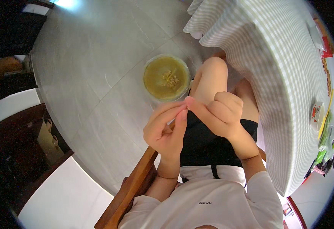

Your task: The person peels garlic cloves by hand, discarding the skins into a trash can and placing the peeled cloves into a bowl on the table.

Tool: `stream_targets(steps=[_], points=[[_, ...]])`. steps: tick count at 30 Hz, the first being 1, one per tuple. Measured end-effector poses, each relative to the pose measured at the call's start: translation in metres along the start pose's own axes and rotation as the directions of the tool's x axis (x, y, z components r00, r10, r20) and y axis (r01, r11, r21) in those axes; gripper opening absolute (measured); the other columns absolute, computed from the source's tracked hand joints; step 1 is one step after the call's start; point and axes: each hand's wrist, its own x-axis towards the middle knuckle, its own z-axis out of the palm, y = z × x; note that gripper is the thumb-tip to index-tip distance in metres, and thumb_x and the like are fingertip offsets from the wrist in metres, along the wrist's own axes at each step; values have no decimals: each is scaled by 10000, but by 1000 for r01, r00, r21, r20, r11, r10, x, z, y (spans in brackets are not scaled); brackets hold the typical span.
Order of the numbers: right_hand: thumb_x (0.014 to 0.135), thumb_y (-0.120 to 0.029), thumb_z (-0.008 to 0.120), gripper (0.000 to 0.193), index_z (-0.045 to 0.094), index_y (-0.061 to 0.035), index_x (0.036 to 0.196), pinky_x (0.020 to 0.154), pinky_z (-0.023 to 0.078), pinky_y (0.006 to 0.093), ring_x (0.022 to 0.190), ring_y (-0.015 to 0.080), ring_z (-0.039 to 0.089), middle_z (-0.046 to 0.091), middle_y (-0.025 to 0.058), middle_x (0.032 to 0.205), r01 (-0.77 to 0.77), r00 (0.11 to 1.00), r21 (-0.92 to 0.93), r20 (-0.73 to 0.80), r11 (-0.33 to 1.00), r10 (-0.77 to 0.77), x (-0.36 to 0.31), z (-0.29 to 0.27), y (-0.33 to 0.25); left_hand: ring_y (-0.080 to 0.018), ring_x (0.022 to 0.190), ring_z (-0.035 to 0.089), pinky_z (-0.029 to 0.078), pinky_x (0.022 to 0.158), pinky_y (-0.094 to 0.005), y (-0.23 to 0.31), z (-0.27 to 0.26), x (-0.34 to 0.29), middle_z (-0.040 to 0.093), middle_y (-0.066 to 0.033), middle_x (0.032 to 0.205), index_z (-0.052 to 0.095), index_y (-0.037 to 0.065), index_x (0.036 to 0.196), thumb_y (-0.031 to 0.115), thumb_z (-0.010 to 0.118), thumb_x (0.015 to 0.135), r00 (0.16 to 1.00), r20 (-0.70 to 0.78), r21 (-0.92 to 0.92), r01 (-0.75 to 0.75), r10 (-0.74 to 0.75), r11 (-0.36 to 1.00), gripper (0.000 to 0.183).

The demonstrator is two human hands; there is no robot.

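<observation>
In front of my lap, my left hand [166, 128] and my right hand [223, 114] meet at their fingertips. The thumb and fingers of the left are pinched together, its other fingers loosely bent. My right hand has its fingers curled in, and its thumb and forefinger press against the left fingertips. Whatever lies between them is too small or too covered to name. Just beyond the hands, on the floor, stands a round olive-yellow container [153, 86] with a translucent rim. Small pale yellow-brown scraps [170, 79] lie in it.
A table with a grey-and-white checked cloth [277, 76] stands close on my right. On it are a patterned white bowl [317, 115] and green plastic packaging [329, 133]. A wooden chair arm [136, 175] runs along my left, over grey floor tiles [90, 68].
</observation>
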Motion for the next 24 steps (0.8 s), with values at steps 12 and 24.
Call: stream_targets(steps=[12, 24], points=[[536, -76, 655, 300, 653, -41, 833, 369, 236, 226, 415, 108, 322, 308, -14, 522, -109, 994, 90, -10, 990, 110, -10, 10, -1, -143, 692, 567, 441, 650, -223, -9, -2, 5, 614, -107, 781, 596, -33, 778, -81, 585, 698, 998, 48, 108, -51, 46, 993, 94], [722, 8, 581, 181, 634, -31, 891, 432, 347, 226, 495, 108, 457, 577, 37, 661, -514, 782, 717, 165, 471, 601, -17, 21, -19, -130, 705, 541, 438, 656, -215, -5, -5, 3, 567, -105, 818, 556, -44, 808, -81, 550, 732, 996, 87, -46, -3, 7, 999, 85]])
